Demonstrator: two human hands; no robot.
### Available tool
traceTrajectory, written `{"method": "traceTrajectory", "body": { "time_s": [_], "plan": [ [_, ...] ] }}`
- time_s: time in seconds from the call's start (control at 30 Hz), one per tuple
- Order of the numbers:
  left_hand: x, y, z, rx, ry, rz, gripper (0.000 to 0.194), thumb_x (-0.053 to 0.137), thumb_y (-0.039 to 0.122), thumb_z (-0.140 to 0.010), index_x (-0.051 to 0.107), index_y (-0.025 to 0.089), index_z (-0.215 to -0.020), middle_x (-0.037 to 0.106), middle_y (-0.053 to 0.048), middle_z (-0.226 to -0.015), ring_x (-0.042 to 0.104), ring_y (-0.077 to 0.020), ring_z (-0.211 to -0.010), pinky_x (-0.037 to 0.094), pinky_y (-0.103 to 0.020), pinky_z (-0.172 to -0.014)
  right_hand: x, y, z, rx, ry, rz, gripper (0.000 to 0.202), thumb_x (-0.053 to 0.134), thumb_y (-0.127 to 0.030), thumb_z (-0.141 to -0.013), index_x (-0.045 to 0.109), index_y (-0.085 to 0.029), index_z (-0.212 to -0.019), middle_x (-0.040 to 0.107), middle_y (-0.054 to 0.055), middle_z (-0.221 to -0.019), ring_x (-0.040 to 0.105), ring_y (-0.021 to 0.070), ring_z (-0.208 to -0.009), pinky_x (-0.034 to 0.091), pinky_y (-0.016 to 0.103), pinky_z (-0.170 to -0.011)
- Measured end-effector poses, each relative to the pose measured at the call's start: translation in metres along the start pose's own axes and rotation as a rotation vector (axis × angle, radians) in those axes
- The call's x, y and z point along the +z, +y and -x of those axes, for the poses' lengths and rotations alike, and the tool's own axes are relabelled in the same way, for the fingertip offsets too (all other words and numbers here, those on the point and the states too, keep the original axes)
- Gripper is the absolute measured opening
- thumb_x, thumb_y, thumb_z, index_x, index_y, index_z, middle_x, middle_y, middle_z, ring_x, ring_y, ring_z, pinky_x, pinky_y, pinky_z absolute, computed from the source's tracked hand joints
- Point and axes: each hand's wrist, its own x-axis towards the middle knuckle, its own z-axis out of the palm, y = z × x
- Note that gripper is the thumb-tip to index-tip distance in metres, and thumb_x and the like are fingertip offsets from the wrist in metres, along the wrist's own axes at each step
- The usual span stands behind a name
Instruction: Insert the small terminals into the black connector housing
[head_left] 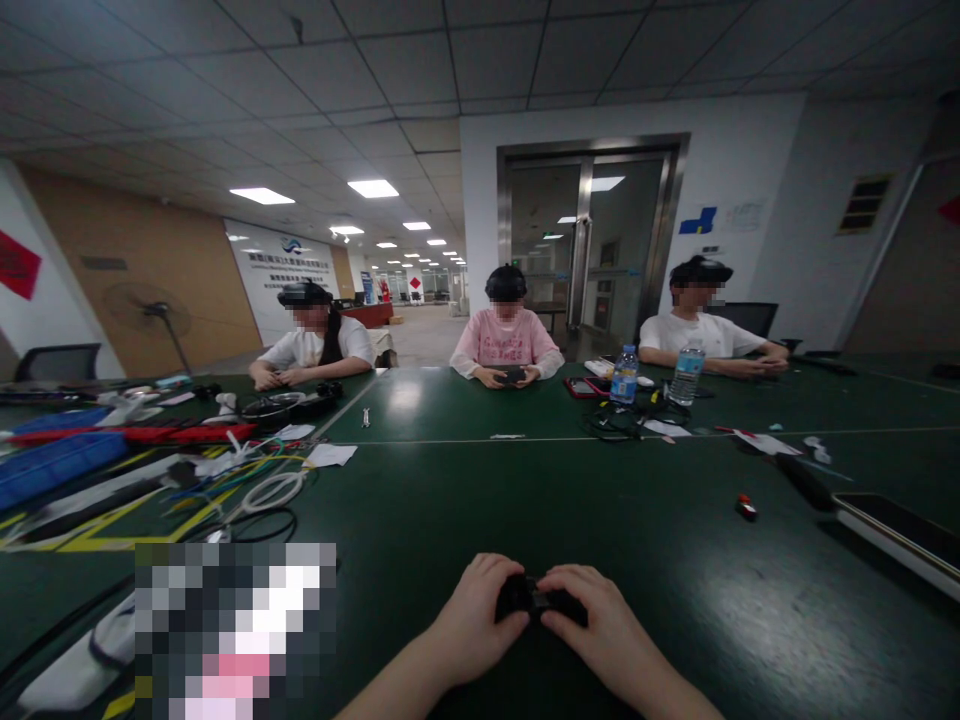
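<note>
I have the left hand point(480, 610) closed on one end of a small black thing point(534, 597) and the right hand point(589, 615) closed on its other end, so each grip is pinching it between thumb and fingers. It sits between the two hands at 6 o'clock in my view, over the near part of the green worktop point(540, 500); it may be a controller, though the fingers cover too much for me to be sure. Reading the clock from that black thing, I get a small red-and-white item point(746, 507) at 2 o'clock and two plastic bottles, one blue-labelled point(623, 378) and one clear point(686, 378), at 1 o'clock. A person in pink point(508, 340) sits across at 12 o'clock, holding something dark. Towards 11 o'clock I see a small metal tool point(366, 417), and at 10 o'clock a piece of white paper point(332, 455) beside coiled cables point(276, 492)
</note>
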Motion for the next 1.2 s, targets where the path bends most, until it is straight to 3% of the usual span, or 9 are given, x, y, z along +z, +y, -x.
{"method": "traceTrajectory", "body": {
  "time_s": [0.3,1.2],
  "plan": [
    [0.0042,-0.0047,-0.0004,0.018,0.021,0.003,0.048,0.062,0.017,-0.071,0.050,0.017,-0.117,0.053,-0.009,-0.118,0.046,-0.0234,-0.110,0.037,-0.037,-0.098,0.0005,-0.0029,0.0009,-0.041,0.029,-0.006,0.020,0.061,-0.024,-0.076,0.066,-0.029,-0.095,0.067,0.001,-0.104,0.057,0.0220,-0.101,0.040,0.035,-0.088],
    [0.0002,0.0000,-0.0004,-0.003,-0.013,-0.007,0.039,0.059,0.020,-0.075,0.053,0.020,-0.113,0.054,-0.007,-0.115,0.047,-0.0237,-0.107,0.038,-0.037,-0.095,-0.0028,-0.0058,0.0021,-0.015,0.007,-0.011,0.019,0.060,-0.028,-0.077,0.066,-0.031,-0.094,0.066,0.000,-0.104,0.056,0.0225,-0.102,0.040,0.036,-0.090]
  ]
}}
